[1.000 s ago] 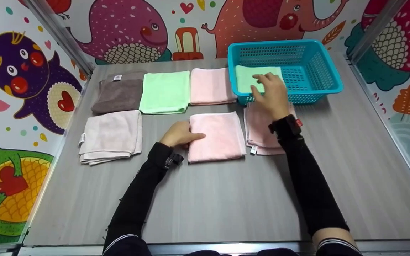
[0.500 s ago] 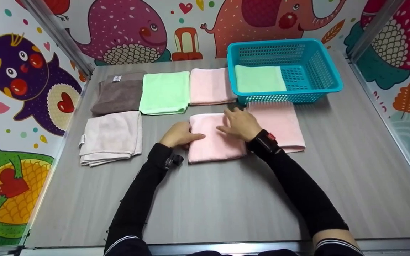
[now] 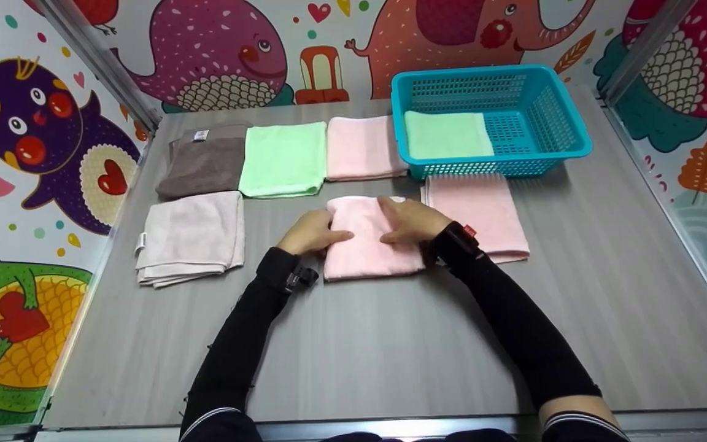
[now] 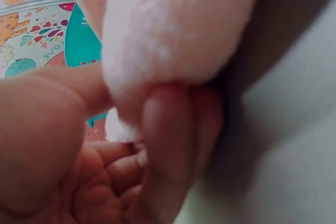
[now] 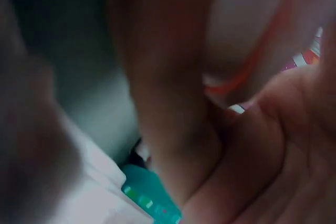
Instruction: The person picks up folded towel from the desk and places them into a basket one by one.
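Observation:
A folded pink towel point(image 3: 367, 258) lies in the middle of the table between both hands. My left hand point(image 3: 309, 233) grips its left edge, thumb on top and fingers curled underneath; the left wrist view shows the towel's rounded fold point(image 4: 178, 30) between thumb and fingers. At the right edge, my right hand point(image 3: 413, 220) holds the towel with the thumb on top and its other fingers partly hidden. The right wrist view is dark and blurred, with fingers point(image 5: 168, 87) around the cloth. Just right of that hand lies another folded pink towel point(image 3: 482, 212).
A teal basket point(image 3: 550, 161) at the back right holds a folded green towel point(image 3: 448, 135). Along the back lie a brown towel point(image 3: 206, 162), a green towel point(image 3: 284, 159) and a pink towel point(image 3: 366, 148). A pale towel point(image 3: 191, 236) lies at left.
My right hand has come from above the basket's front, down and left to the middle pink towel, and now grips its right side. The left hand has stayed at the left edge.

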### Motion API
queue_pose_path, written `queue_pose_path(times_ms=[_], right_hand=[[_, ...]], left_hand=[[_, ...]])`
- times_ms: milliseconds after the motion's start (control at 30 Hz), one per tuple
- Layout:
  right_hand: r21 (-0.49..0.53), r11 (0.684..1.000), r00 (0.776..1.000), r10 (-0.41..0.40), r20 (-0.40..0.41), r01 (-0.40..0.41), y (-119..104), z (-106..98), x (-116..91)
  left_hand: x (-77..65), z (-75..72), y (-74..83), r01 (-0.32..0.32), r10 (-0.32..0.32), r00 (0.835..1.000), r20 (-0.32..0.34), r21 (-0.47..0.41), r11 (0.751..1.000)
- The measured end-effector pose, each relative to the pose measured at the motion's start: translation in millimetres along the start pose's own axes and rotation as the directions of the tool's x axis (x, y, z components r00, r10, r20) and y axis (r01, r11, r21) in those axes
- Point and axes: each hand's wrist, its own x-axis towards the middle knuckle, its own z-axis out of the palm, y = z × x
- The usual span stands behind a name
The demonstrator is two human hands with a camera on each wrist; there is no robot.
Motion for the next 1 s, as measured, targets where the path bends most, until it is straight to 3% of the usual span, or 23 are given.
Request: queue_pose_path(times_ms=[300, 700, 867, 1000], right_hand=[[0.083, 0.996, 0.997, -0.033, 0.068, 0.027, 2, -3, 1], [0.157, 0.985, 0.996, -0.079, 0.048, 0.071, 1, -11, -5], [0.231, 0.961, 0.988, -0.148, -0.036, 0.152, -2, -26, -14], [0.193, 0.952, 0.967, -0.212, -0.140, 0.237, -5, -41, -26]], left_hand=[[2.2, 2.1, 1.4, -0.029, 0.029, 1.000, 0.003, 0.022, 0.999], [-1.5, -5.4, 3.2, -0.076, 0.075, 0.997, -0.034, -0.025, 0.997], [-6.9, -16.8, 7.6, -0.099, 0.097, 0.991, -0.090, -0.021, 0.995], [-12.6, -26.7, 17.5, -0.117, 0.106, 0.985, -0.134, -0.077, 0.990]])
